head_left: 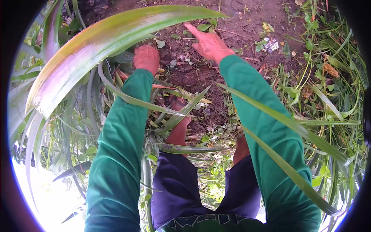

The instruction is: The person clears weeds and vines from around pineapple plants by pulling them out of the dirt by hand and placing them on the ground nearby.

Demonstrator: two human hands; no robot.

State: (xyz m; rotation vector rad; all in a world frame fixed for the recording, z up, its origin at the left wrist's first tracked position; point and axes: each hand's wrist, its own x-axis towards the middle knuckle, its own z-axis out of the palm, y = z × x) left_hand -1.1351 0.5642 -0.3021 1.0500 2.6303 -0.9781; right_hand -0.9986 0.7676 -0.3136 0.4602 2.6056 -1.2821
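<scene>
Leaves of the spiky plant [116, 34] sweep up-left from its base; your left hand [146, 58] is nearer, grip clenched there, on what I cannot tell; your right hand [210, 44] hovers released over bare soil [247, 27], well right.

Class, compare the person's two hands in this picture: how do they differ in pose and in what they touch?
The left hand is curled shut at the base of the long green leaf; the right hand is spread open, finger pointing, over bare soil. Both come from green sleeves.
</scene>
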